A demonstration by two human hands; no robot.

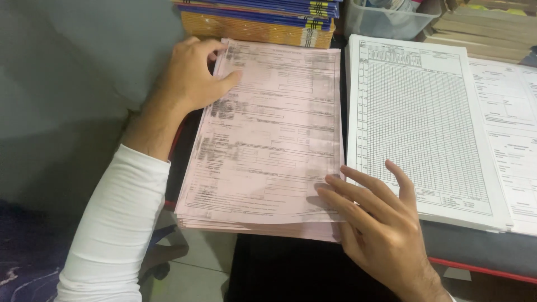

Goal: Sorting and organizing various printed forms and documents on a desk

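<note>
My left hand (193, 72) lies at the upper left corner of the stack of pink forms (263, 140), fingers curled over the edge and thumb flat on the top sheet, so it presses the pile rather than grips it; that pins the far corner and keeps the sheets from sliding. My right hand (375, 223) rests at the lower right corner, fingers spread and nearly flat, fingertips on the top pink sheet near its edge, holding nothing closed in it. With the two hands on opposite corners, the pile looks squared and steadied between them.

The pink stack sits in front of me on the dark work surface (291, 268), its near edge slightly fanned. Just beside it on the right, close but apart, lies a stack of white gridded forms (419, 128), and further right another pile of white printed sheets (509, 134). Behind the pink pile, touching or almost touching its far edge, stands a pile of blue and orange booklets (257, 19), with a clear plastic tub (380, 19) to its right.
</note>
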